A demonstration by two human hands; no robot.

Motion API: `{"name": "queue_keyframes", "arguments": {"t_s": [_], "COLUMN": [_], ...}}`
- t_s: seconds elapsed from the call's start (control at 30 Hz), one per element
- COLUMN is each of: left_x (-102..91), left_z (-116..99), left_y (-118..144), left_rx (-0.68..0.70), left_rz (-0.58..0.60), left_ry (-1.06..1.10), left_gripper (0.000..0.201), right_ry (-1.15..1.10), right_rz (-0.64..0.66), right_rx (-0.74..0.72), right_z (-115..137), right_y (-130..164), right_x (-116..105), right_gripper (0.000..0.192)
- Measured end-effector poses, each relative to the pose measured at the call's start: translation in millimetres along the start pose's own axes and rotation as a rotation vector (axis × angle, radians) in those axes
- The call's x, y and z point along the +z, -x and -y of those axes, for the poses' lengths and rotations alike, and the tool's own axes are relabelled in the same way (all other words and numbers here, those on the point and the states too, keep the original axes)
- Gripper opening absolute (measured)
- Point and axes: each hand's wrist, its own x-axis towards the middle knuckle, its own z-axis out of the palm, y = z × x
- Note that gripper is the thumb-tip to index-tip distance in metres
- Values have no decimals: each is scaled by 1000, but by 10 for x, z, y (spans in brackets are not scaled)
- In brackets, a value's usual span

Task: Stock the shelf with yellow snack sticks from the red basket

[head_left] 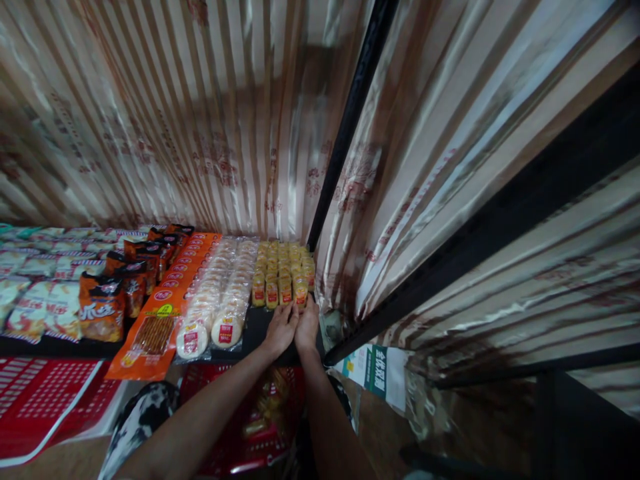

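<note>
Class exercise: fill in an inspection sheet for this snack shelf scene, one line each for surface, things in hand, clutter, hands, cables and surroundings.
Surface: dark shelf, packed with rows of snacks.
Things in hand: small yellow packets in rows, right in front of both hands.
Clutter: round white cakes, long orange packs, orange bags, pale bags; red basket below.
Hands: left hand and right hand side by side at the shelf edge; whether they grip a packet cannot be told.
Cables: nothing seen.
Surroundings: striped plastic curtain, black post.
</note>
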Motion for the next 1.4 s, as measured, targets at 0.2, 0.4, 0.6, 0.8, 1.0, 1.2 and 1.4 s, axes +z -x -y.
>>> {"name": "queue_keyframes", "arguments": {"t_s": [0.2, 0.4, 0.6, 0.8, 1.0, 1.2, 1.4], "left_x": [3, 2, -3, 30, 21, -22, -42], "left_z": [35, 9, 5, 80, 48, -6, 20], "left_y": [-7, 27, 39, 8, 32, 130, 226], "left_rx": [4, -3, 2, 12, 52, 88, 101], "left_rz": [13, 16, 17, 31, 8, -58, -84], "left_ry": [30, 49, 32, 32, 16, 17, -28], "left_gripper": [41, 43, 42, 42, 40, 34, 30], "right_ry": [-77, -112, -106, -108, -135, -144, -86], "right_rz": [-2, 53, 59, 111, 113, 83, 80], "right_rx": [38, 15, -10, -11, 12, 15, 12], "right_z": [39, -7, -42, -55, -27, 66, 135], "right_y": [-41, -25, 1, -8, 6, 79, 212], "right_x": [-11, -20, -8, 2, -18, -69, -146], "right_gripper": [49, 50, 53, 53, 58, 57, 52]}}
